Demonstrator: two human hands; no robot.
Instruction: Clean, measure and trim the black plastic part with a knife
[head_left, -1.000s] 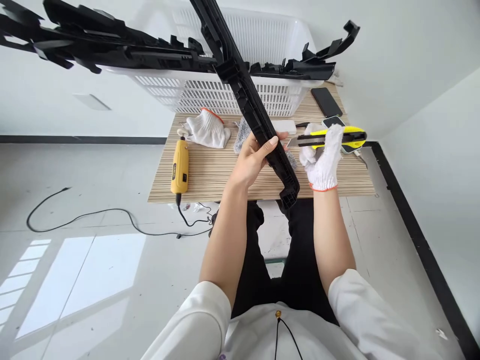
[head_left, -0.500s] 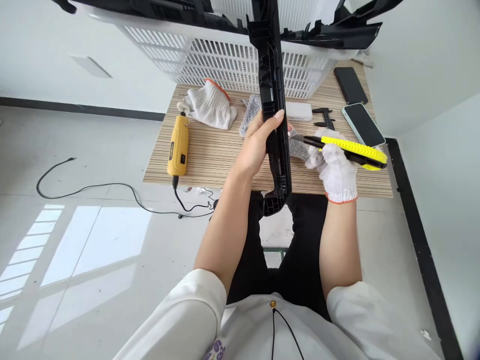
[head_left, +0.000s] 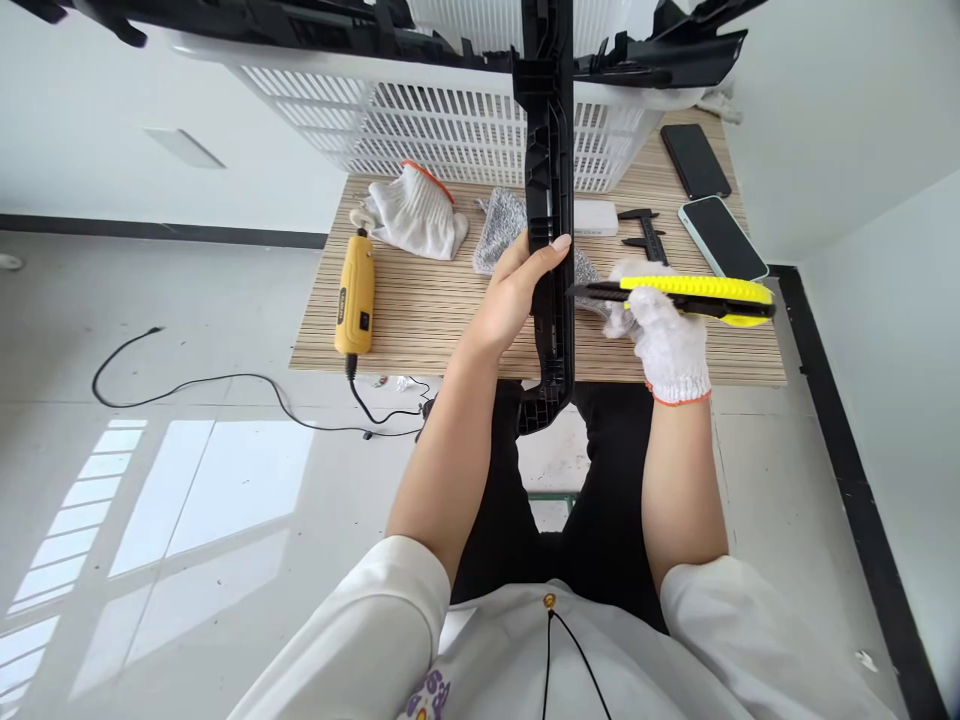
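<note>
My bare left hand is closed around a long black plastic trim part, thumb across its ribbed face. The part stands lengthwise in front of me, its far end running past the top of the view and its hooked near end over my lap. In a white knit glove, my right hand grips a yellow and black utility knife. The knife points left, and its dark blade tip is at the right edge of the trim part; whether it touches cannot be told. Beneath the part lies a grey cloth, partly hidden.
A white slatted basket with black plastic parts across its rim stands at the back. On the wooden table lie a yellow rotary tool with a cord, a white glove, calipers, a white box and two phones.
The trim part has swung more upright, its near end shifting slightly left and its far end right. The knife has turned to lie nearly level, its tip a little closer to the part.
</note>
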